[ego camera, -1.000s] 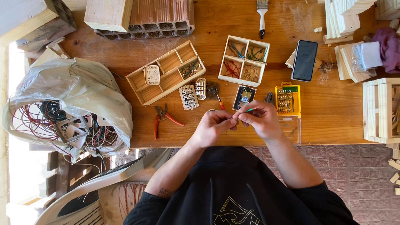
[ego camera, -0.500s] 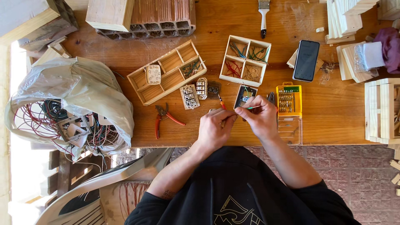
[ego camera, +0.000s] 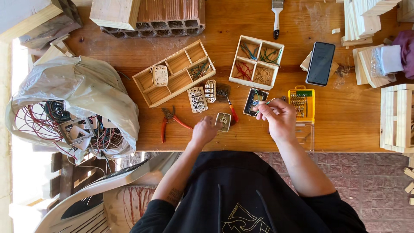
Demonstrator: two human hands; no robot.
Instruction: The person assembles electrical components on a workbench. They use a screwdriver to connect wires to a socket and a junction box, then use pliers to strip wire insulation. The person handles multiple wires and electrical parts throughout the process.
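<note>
Hands over the front edge of a wooden workbench [ego camera: 345, 125], two of them. Left hand [ego camera: 205, 130] flat-ish, fingertips touching a small beige square socket insert [ego camera: 223, 121] lying near the front edge, not really gripping it. Right hand [ego camera: 279, 118] pinched narrow on a thin green-tipped screwdriver [ego camera: 264, 103], tip pointing at a dark square switch frame [ego camera: 255, 102].

Counted on the bench: one pair of red-handled pliers [ego camera: 171, 122] left of the left hand, two white switch modules [ego camera: 203, 96] plus one darker one just behind the beige insert, one red-handled screwdriver [ego camera: 232, 113] touching that insert's right side. Two wooden trays toward the middle: a long divided tray [ego camera: 174, 74] with one white faceplate inside, and a square four-compartment tray [ego camera: 256, 62] with wire bits, red, green, tan. One yellow bit case [ego camera: 301, 103] just right of the right hand, one black phone [ego camera: 321, 63] behind it. One paintbrush [ego camera: 276, 17] at the back edge. One plastic bag of red wires [ego camera: 73, 108] off the left edge.
</note>
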